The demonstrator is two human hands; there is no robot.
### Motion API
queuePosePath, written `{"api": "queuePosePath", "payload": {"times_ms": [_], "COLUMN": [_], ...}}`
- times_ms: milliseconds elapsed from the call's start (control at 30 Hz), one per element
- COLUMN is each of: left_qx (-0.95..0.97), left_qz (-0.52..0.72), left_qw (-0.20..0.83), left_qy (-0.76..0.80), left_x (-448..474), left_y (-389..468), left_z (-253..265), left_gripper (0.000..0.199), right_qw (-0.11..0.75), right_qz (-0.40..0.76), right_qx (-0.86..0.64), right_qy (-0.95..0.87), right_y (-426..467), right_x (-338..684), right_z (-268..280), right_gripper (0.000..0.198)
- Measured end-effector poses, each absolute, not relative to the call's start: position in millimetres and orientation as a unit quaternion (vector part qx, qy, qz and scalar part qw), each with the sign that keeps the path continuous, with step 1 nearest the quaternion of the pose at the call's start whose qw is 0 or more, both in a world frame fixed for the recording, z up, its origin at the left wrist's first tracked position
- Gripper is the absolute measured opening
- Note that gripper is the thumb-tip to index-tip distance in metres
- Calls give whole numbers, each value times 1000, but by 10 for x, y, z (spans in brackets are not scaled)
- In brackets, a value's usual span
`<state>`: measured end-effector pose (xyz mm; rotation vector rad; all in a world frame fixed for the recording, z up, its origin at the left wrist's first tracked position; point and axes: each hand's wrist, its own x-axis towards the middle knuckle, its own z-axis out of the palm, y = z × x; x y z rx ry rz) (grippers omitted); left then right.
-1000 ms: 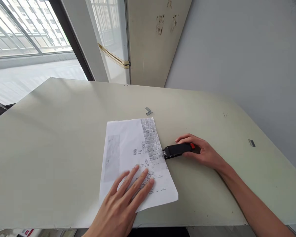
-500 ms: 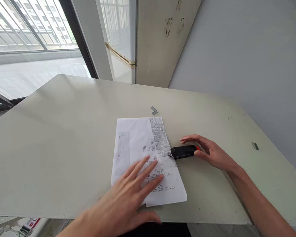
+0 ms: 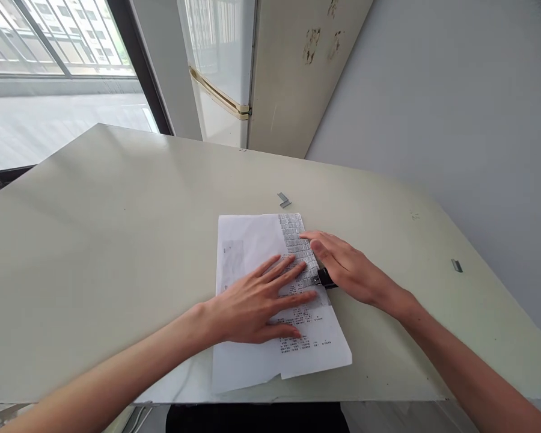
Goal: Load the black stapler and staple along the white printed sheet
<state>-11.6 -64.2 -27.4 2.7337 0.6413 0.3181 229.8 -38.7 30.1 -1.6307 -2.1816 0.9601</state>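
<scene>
Printed paper sheets lie on the table, with rows of staples packed along their upper right edge. My left hand rests flat on the paper with its fingers spread. A black stapler has its jaw at the sheets' right edge, just beyond my left fingertips. My right hand lies over the stapler, palm down with fingers stretched out, and hides most of it. The right fingertips reach above the stapled strip.
Small strips of staples sit beyond the paper's top edge. Another staple strip is off to the right. The pale table runs back toward a fridge and a grey wall; a window is at the left.
My right hand has moved left from the stapler's far end to lie over its body. My left hand has slid up and right across the paper.
</scene>
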Motion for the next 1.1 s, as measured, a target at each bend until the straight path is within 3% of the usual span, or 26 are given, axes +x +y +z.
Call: {"api": "queuePosePath", "payload": {"times_ms": [1100], "left_qx": [944], "left_qz": [163], "left_qw": [179], "left_qy": [225], "left_x": [15], "left_y": [-670], "left_z": [-361], "left_gripper": [59], "right_qw": [10], "right_qz": [223], "right_qx": [-578], "right_qy": [-785], "right_y": [-436], "right_x": [2129], "right_z": [252], "right_gripper": [56]}}
